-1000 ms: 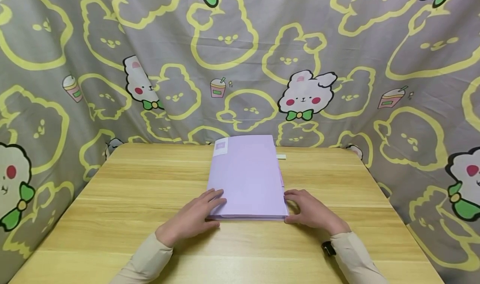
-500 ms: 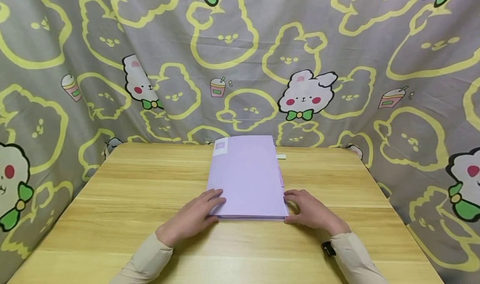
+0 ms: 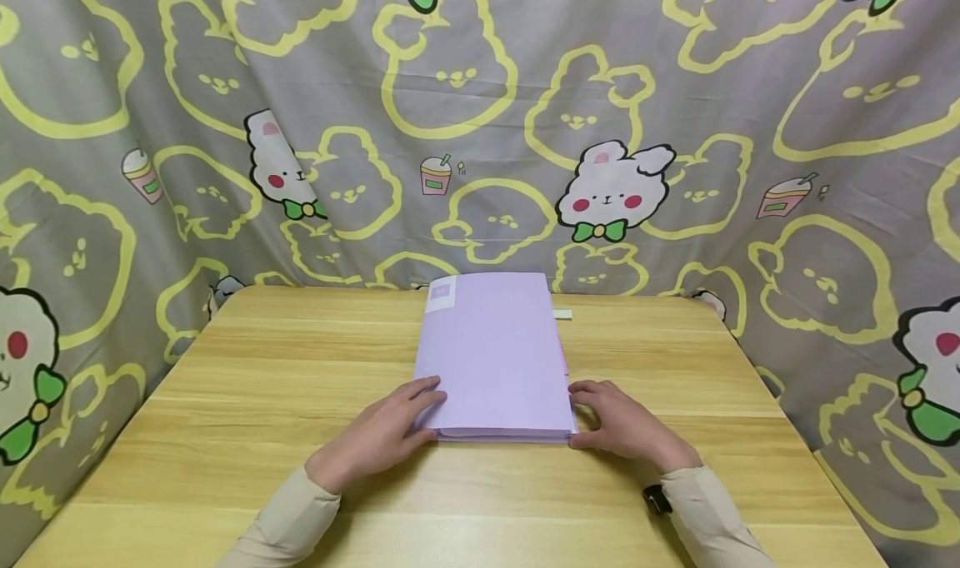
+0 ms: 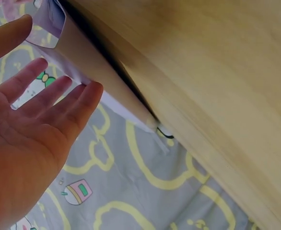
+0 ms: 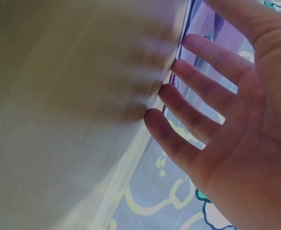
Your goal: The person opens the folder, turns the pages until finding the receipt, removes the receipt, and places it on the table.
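A lilac file folder [image 3: 491, 351] lies closed on the wooden table, a white label [image 3: 441, 293] at its upper left corner. My left hand [image 3: 375, 435] rests at its near left corner, fingers over the left edge and thumb by the front edge. In the left wrist view, the straight, spread fingers of the left hand [image 4: 35, 129] reach along the folder's spine [image 4: 92, 67]. At the near right corner, my right hand [image 3: 622, 418] touches the folder's open side. Its fingertips meet the tabletop in the right wrist view, the folder's layered edge [image 5: 203, 24] just beyond.
A pale tab [image 3: 562, 315] sticks out from the folder's right side near the far end. Behind the wooden table [image 3: 285, 368] hangs a grey curtain [image 3: 480, 118] with cartoon animals. A black band [image 3: 657, 499] shows at the right wrist.
My left hand has shifted slightly to the left, its fingertips covering less of the cover. The folder's near edge sits a touch differently, its layers more visible. The right hand stays in place.
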### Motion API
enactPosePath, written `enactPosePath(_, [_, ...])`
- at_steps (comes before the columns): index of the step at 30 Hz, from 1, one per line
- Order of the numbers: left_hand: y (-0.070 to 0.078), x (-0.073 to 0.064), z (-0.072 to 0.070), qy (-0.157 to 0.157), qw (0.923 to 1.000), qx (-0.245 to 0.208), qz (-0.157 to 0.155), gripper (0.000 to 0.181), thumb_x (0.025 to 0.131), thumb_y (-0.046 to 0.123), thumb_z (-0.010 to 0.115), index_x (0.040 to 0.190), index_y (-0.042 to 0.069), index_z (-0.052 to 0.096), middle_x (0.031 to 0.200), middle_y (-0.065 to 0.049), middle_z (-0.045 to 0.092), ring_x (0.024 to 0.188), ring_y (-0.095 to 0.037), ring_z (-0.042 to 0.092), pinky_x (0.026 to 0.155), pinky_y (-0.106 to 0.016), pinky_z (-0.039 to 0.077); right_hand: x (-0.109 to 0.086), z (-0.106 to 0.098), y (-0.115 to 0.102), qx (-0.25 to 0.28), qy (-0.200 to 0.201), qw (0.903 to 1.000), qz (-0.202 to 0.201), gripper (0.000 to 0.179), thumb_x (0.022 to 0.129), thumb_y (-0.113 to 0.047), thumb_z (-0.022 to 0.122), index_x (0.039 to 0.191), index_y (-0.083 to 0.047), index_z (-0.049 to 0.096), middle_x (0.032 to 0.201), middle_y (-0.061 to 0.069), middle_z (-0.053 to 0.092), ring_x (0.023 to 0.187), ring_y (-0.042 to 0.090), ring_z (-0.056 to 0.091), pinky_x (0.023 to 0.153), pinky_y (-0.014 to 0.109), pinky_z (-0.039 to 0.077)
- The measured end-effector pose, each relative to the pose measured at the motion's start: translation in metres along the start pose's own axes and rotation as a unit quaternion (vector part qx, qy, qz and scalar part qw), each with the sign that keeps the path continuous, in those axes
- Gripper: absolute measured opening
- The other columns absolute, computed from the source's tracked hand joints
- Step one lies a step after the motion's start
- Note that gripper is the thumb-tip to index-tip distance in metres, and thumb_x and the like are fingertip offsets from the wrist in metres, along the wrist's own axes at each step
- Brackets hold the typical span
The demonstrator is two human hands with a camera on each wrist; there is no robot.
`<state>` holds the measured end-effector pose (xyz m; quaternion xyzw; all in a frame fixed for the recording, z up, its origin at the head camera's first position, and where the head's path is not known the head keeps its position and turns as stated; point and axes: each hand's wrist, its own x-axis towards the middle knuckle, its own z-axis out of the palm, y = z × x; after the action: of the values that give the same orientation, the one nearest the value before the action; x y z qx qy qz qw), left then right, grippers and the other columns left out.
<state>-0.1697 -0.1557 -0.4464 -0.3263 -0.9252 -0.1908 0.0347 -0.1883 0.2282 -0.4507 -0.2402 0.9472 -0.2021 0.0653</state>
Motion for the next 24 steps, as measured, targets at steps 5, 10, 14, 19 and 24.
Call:
enactPosePath(5, [-0.001, -0.002, -0.003, 0.001, 0.9999, -0.006, -0.013, 0.052, 0.097, 0.027, 0.072, 0.143, 0.007, 0.058, 0.156, -0.017, 0.047, 0.142, -0.034, 0.048, 0.115, -0.050, 0.042, 0.000, -0.001, -0.001, -0.004, 0.003, 1.0000, -0.008, 0.056, 0.081, -0.033, 0.088, 0.124, -0.001, 0.070, 0.139, 0.015, 0.061, 0.130, 0.040, 0.054, 0.110, 0.056, 0.043])
enactPosePath(10, [-0.001, -0.002, -0.007, 0.027, 0.9996, 0.003, 0.000, 0.053, 0.096, 0.027, 0.073, 0.144, 0.008, 0.057, 0.154, -0.015, 0.049, 0.141, -0.032, 0.050, 0.114, -0.049, 0.043, -0.001, -0.001, -0.001, -0.002, 0.007, 0.9999, -0.007, 0.057, 0.080, -0.034, 0.089, 0.126, -0.004, 0.071, 0.138, 0.012, 0.062, 0.129, 0.038, 0.054, 0.109, 0.055, 0.044])
enactPosePath(14, [-0.001, -0.002, -0.009, 0.037, 0.9993, 0.002, 0.002, 0.052, 0.096, 0.026, 0.073, 0.143, 0.011, 0.057, 0.153, -0.012, 0.051, 0.140, -0.031, 0.050, 0.113, -0.048, 0.044, -0.001, -0.001, -0.001, -0.001, 0.012, 0.9999, -0.006, 0.058, 0.079, -0.035, 0.089, 0.126, -0.005, 0.071, 0.138, 0.011, 0.062, 0.129, 0.038, 0.054, 0.108, 0.055, 0.044])
enactPosePath(19, [-0.001, -0.002, -0.011, 0.040, 0.9992, -0.004, -0.002, 0.053, 0.096, 0.026, 0.074, 0.144, 0.011, 0.057, 0.153, -0.010, 0.051, 0.140, -0.029, 0.050, 0.114, -0.047, 0.044, -0.002, -0.001, -0.001, -0.002, 0.014, 0.9999, -0.003, 0.058, 0.079, -0.036, 0.089, 0.125, -0.005, 0.071, 0.139, 0.011, 0.062, 0.129, 0.038, 0.054, 0.108, 0.055, 0.045])
enactPosePath(24, [-0.001, -0.002, -0.014, 0.054, 0.9984, -0.020, -0.003, 0.055, 0.096, 0.024, 0.074, 0.146, 0.011, 0.055, 0.153, -0.008, 0.051, 0.141, -0.028, 0.050, 0.115, -0.047, 0.042, -0.001, -0.001, -0.002, -0.002, 0.008, 1.0000, 0.005, 0.059, 0.081, -0.037, 0.088, 0.128, -0.006, 0.070, 0.141, 0.015, 0.060, 0.130, 0.039, 0.054, 0.108, 0.057, 0.045])
